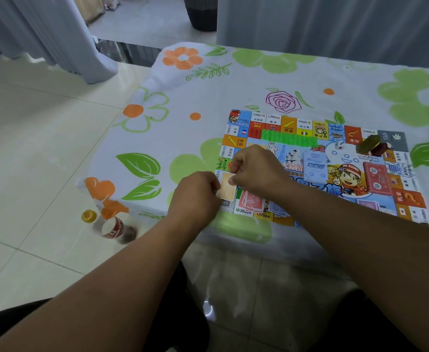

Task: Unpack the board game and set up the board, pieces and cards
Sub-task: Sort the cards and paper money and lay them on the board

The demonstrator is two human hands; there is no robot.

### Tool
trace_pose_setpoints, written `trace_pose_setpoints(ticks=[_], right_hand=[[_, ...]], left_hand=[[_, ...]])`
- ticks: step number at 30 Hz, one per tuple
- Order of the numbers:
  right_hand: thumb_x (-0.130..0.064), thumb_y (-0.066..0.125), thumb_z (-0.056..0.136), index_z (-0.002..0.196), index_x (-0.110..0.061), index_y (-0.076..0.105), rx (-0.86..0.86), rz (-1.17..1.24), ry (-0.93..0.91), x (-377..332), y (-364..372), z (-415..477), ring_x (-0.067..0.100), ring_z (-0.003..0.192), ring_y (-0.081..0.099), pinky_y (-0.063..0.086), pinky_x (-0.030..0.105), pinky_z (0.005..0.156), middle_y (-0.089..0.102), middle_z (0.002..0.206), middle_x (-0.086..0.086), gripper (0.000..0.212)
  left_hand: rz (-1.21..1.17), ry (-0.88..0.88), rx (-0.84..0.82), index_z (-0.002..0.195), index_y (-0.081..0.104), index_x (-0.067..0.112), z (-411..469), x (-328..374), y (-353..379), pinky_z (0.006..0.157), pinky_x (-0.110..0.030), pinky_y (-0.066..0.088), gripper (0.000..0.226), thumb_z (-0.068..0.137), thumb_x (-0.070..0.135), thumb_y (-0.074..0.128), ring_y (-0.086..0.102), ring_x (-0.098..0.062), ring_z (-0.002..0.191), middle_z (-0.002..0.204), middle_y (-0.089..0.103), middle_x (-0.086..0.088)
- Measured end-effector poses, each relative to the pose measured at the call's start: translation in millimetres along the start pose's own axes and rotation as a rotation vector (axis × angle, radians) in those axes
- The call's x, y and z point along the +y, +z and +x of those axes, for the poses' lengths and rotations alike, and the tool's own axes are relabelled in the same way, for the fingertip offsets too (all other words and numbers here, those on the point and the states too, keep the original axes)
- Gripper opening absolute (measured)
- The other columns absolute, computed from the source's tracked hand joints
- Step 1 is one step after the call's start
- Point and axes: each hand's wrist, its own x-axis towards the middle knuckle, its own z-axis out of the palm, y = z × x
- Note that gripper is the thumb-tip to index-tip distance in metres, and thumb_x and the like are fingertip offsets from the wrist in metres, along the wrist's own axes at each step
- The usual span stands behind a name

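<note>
Head view: game board [345, 174] is laid flat on the flower-patterned counter [183, 128], right of frame centre. Pale orange cards [226, 189] are held at the board's lower-left corner. They are pinched at the left edge by the left hand [195, 196] and at the top edge by the right hand [256, 168], with the fingers of both curled. Red cards [251, 199] lie just beside them. Green houses [289, 139] are lined along the board's upper edge. A light blue deck [314, 166] is set mid-board. A bottle [112, 228] is seen on the floor, lower left.
</note>
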Motion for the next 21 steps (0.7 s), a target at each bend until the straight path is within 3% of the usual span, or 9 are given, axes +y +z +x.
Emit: trace_pose_setpoints(ticks=[6, 12, 21], right_hand=[[-0.015, 0.083, 0.076, 0.089, -0.014, 0.072, 0.042, -0.096, -0.05, 3, 8, 2, 0.024, 0.089, 0.063, 0.051, 0.034, 0.081, 0.069, 0.086, 0.001, 0.016], [-0.009, 0.073, 0.078, 0.088, -0.015, 0.067, 0.052, -0.175, -0.066, 4, 13, 2, 0.024, 0.084, 0.062, 0.053, 0.036, 0.073, 0.066, 0.092, 0.003, 0.013], [-0.017, 0.064, 0.082, 0.094, -0.014, 0.063, 0.044, -0.358, -0.095, -2, 12, -2, 0.027, 0.084, 0.06, 0.052, 0.038, 0.071, 0.063, 0.095, 0.004, 0.013]], left_hand=[[0.06, 0.047, 0.024, 0.09, 0.071, 0.017, 0, -1, 3, 0.073, -0.034, 0.052, 0.013, 0.085, 0.008, 0.064, 0.064, -0.026, 0.086, 0.091, 0.071, -0.003], [0.11, 0.081, 0.024, 0.1, 0.076, 0.019, 0, -2, 4, 0.074, -0.031, 0.048, 0.021, 0.089, 0.009, 0.061, 0.065, -0.028, 0.093, 0.101, 0.072, -0.006], [0.137, 0.081, 0.028, 0.104, 0.077, 0.021, -1, -2, 4, 0.072, -0.026, 0.044, 0.028, 0.089, 0.006, 0.058, 0.065, -0.026, 0.097, 0.108, 0.072, -0.004]])
